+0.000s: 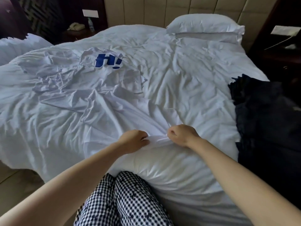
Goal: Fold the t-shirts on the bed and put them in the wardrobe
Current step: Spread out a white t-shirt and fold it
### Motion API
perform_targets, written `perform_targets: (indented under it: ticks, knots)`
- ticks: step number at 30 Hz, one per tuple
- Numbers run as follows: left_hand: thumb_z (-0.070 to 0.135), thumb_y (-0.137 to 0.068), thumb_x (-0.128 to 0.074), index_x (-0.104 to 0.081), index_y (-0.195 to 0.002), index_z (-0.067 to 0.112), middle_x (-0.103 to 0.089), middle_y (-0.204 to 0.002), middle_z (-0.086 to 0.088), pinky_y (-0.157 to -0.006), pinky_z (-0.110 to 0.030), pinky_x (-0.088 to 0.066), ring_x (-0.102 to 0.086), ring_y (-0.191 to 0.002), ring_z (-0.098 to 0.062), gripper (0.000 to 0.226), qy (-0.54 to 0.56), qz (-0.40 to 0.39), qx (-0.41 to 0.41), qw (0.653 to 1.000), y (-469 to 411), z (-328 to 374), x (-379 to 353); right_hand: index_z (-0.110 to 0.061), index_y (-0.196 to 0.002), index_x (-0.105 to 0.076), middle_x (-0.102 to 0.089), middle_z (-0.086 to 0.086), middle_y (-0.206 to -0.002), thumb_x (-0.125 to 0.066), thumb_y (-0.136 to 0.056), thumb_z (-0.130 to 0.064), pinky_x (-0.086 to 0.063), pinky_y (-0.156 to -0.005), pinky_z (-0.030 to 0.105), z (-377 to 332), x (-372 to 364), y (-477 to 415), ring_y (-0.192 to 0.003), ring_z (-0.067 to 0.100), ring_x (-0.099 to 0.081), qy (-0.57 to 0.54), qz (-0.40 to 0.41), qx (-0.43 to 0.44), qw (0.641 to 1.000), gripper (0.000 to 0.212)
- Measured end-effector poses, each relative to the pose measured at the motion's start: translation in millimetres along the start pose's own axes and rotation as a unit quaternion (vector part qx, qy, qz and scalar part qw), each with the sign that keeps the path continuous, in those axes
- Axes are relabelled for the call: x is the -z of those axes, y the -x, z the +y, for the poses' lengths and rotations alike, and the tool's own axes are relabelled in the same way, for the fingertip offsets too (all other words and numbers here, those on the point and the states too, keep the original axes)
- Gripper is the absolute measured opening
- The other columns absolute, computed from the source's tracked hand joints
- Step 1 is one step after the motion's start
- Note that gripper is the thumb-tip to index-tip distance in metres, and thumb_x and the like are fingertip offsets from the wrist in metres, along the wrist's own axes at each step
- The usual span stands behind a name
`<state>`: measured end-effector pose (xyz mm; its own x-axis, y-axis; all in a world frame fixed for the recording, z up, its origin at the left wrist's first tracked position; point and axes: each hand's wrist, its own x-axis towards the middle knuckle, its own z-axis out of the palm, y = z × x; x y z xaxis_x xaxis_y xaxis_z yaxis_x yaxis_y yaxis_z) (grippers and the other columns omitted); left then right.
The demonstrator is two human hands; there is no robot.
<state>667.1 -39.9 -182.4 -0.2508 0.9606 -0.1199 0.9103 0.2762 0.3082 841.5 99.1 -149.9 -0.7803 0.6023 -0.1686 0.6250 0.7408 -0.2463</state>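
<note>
A wide bed [187,88] under a rumpled white duvet fills the room, with a padded beige headboard [162,10] at its head. A white pillow [203,25] lies at the head end of the bed, on its right half. Beyond the bed's far left corner, a dark nightstand [76,34] carries a pale telephone [76,26] and a clear bottle [91,24]. A dark garment [263,111] is heaped on the bed's right edge.

A crumpled white t-shirt with a blue logo [107,61] lies left of the bed's middle. A second white t-shirt [123,111] stretches from there toward the bed's near edge. The left hand [133,141] and right hand [182,135] are near each other at that edge, each with curled fingers pinching the shirt's bunched hem, a short span of cloth taut between them. Checked trousers [127,198] press against the bed's near side.
</note>
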Motion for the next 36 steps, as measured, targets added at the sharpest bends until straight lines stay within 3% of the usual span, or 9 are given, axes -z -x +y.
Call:
perform_targets:
  ticks: [4, 6, 8, 12, 15, 22, 26, 29, 36]
  knots:
    - [0.044, -0.092, -0.059, -0.056, -0.075, 0.026, -0.054, -0.069, 0.009, -0.059, -0.028, -0.036, -0.054, -0.072, -0.018, 0.025, 0.054, -0.044, 0.013, 0.997, 9.9, -14.2, 2.0, -0.018, -0.078, -0.056, -0.060, -0.001, -0.085, -0.041, -0.095, -0.038, -0.035, -0.066, 0.031, -12.4, -5.2, -1.4, -0.084, 0.025, -0.053, 0.029, 0.003, 0.020, 0.999, 0.031]
    - [0.057, -0.084, -0.064, -0.065, -0.091, 0.038, -0.062, -0.077, 0.015, -0.064, -0.023, -0.044, -0.058, -0.073, -0.007, 0.020, 0.093, -0.038, 0.019, 0.995, 16.0, -20.2, 6.3, -0.020, -0.082, -0.059, -0.064, -0.002, -0.094, -0.043, -0.095, -0.039, -0.035, -0.069, 0.029, -18.7, -6.6, -5.9, -0.089, 0.024, -0.058, 0.032, 0.046, 0.041, 0.998, 0.028]
    - [0.066, -0.079, -0.062, -0.069, -0.101, 0.042, -0.066, -0.089, 0.018, -0.073, -0.024, -0.051, -0.061, -0.080, -0.001, 0.033, 0.129, 0.012, 0.035, 0.991, 24.1, -30.2, 9.9, -0.022, -0.087, -0.062, -0.063, -0.006, -0.099, -0.046, -0.093, -0.035, -0.037, -0.071, 0.028, -29.0, -7.7, -13.6, -0.093, 0.021, -0.059, 0.018, 0.076, 0.070, 0.994, 0.021]
    - [0.044, -0.092, -0.058, -0.071, -0.099, 0.035, -0.061, -0.096, 0.017, -0.070, -0.026, -0.050, -0.061, -0.087, -0.006, 0.017, 0.127, 0.169, 0.083, 0.974, 40.6, -68.3, 16.3, -0.024, -0.105, -0.068, -0.064, -0.006, -0.111, -0.050, -0.095, -0.030, -0.046, -0.082, 0.031, -64.0, -5.4, -38.3, -0.107, 0.016, -0.056, 0.009, 0.095, 0.137, 0.986, 0.022]
    - [0.036, -0.093, -0.060, -0.070, -0.105, 0.033, -0.058, -0.103, 0.017, -0.068, -0.025, -0.044, -0.058, -0.086, -0.005, 0.016, 0.126, 0.219, 0.136, 0.958, 54.1, -103.5, 20.3, -0.024, -0.115, -0.065, -0.062, -0.009, -0.120, -0.047, -0.097, -0.030, -0.045, -0.086, 0.031, -100.6, -1.8, -61.0, -0.115, 0.013, -0.052, 0.008, 0.080, 0.168, 0.983, 0.027]
    - [0.033, -0.086, -0.066, -0.067, -0.107, 0.035, -0.058, -0.114, 0.012, -0.074, -0.027, -0.040, -0.060, -0.098, -0.012, 0.021, 0.204, 0.276, 0.250, 0.905, 60.5, -163.0, 23.3, -0.023, -0.122, -0.064, -0.058, -0.005, -0.130, -0.047, -0.097, -0.022, -0.042, -0.093, 0.031, -178.1, -4.9, -129.9, -0.126, 0.016, -0.047, 0.023, 0.038, 0.235, 0.971, 0.030]
    - [0.036, -0.086, -0.067, -0.059, -0.114, 0.032, -0.055, -0.119, 0.010, -0.074, -0.028, -0.041, -0.061, -0.092, -0.013, 0.029, 0.275, 0.286, 0.305, 0.866, 48.2, -182.2, 21.6, -0.023, -0.127, -0.061, -0.054, -0.005, -0.137, -0.047, -0.097, -0.020, -0.040, -0.095, 0.032, -210.8, -5.8, -171.0, -0.129, 0.016, -0.044, 0.037, 0.031, 0.252, 0.967, 0.033]
    - [0.043, -0.084, -0.069, -0.053, -0.115, 0.031, -0.058, -0.107, 0.010, -0.073, -0.030, -0.042, -0.057, -0.083, -0.014, 0.037, 0.295, 0.296, 0.336, 0.844, 41.9, -190.0, 18.6, -0.025, -0.129, -0.059, -0.053, -0.006, -0.139, -0.047, -0.097, -0.022, -0.043, -0.097, 0.036, -229.2, -9.3, -204.5, -0.129, 0.018, -0.045, 0.030, 0.029, 0.264, 0.964, 0.034]
    - [0.057, -0.075, -0.073, -0.053, -0.124, 0.037, -0.060, -0.107, 0.019, -0.079, -0.025, -0.045, -0.062, -0.094, -0.010, 0.057, 0.270, 0.329, 0.336, 0.840, 33.3, -201.2, 5.1, -0.024, -0.123, -0.063, -0.059, -0.004, -0.130, -0.053, -0.093, -0.018, -0.046, -0.095, 0.039, -251.2, -20.8, -271.7, -0.118, 0.018, -0.056, -0.007, 0.037, 0.273, 0.961, 0.032]
